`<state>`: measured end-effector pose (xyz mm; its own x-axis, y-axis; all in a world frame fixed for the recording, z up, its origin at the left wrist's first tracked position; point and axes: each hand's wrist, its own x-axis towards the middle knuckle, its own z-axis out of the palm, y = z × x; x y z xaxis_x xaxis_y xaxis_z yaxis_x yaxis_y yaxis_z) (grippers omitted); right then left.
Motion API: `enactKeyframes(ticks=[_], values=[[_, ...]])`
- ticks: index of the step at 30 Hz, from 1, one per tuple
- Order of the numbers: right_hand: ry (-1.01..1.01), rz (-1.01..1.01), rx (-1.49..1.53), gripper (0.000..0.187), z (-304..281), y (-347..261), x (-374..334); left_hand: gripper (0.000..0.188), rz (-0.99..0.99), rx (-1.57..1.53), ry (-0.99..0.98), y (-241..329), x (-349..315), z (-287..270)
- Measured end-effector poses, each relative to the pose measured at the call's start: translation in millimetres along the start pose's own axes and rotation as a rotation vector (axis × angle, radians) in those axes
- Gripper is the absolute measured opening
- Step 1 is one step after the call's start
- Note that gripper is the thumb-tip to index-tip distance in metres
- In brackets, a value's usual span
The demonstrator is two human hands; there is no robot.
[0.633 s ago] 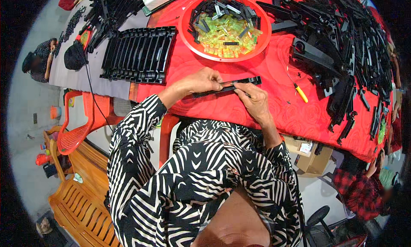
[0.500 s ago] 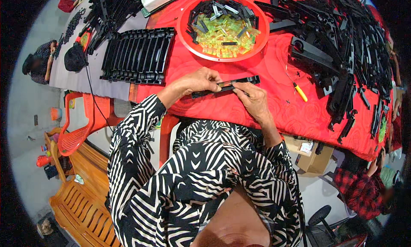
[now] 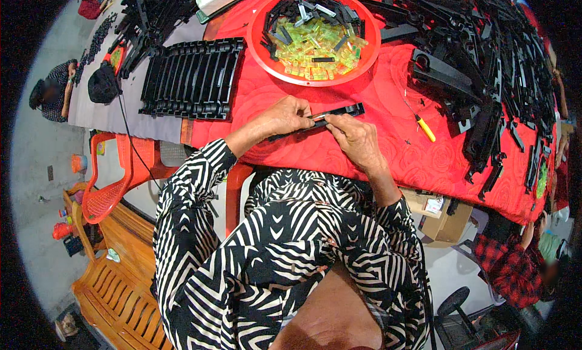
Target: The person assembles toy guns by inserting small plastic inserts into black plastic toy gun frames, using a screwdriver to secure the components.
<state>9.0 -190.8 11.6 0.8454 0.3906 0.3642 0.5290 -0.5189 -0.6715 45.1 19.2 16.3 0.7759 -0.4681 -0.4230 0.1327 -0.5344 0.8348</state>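
Note:
A long black plastic strip-shaped part (image 3: pixel 350 110) lies slantwise between my hands, just over the red cloth near the table's front edge. The fingers of my left hand (image 3: pixel 290 114) are closed on its left half. My right hand (image 3: pixel 354 136) pinches at its middle, where a small light-coloured piece shows between the fingertips; its kind is too small to tell. Beyond my hands stands a round red tray (image 3: pixel 257 60) holding yellow-green clear plastic pieces and small black and grey parts.
A row of black parts (image 3: pixel 189 80) lies to the left. Heaped black plastic parts (image 3: pixel 485 77) cover the right side. A screwdriver with a yellow handle (image 3: pixel 426 130) lies near them. An orange chair (image 3: pixel 109 180) and wooden bench (image 3: pixel 121 289) stand at left; other people sit at both sides.
My right fingertips have shifted slightly left along the black part, closer to my left fingers. The part has moved a little to the left.

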Motion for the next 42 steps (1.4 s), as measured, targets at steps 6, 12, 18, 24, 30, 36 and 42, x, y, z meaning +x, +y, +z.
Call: enactKeyframes(ticks=[6, 12, 18, 24, 30, 36, 42], values=[[-0.066, -0.047, -0.1, 0.016, -2, -8, -6, 0.021, 0.091, 0.282, 0.007, 14, -6, -6], [-0.035, -0.014, -0.157, 0.017, 10, -10, -12, 0.022, 0.314, 0.479, 0.151, 29, -22, -10], [-0.077, 0.015, -0.112, 0.015, 10, -12, -10, 0.021, 0.552, 0.728, 0.494, 14, -43, 26], [-0.128, 0.097, 0.008, 0.015, -4, -15, 0, 0.022, 0.615, 0.817, 0.678, 2, -42, 52], [0.126, 0.501, 0.421, 0.015, -23, -30, 16, 0.025, 0.587, 0.842, 0.677, 3, -43, 53], [-0.065, 0.143, -0.051, 0.019, -4, -26, 2, 0.026, 0.55, 0.828, 0.663, 1, -42, 56], [-0.143, 0.104, -0.169, 0.025, -1, -27, -5, 0.027, 0.564, 0.774, 0.68, -2, -41, 56]])
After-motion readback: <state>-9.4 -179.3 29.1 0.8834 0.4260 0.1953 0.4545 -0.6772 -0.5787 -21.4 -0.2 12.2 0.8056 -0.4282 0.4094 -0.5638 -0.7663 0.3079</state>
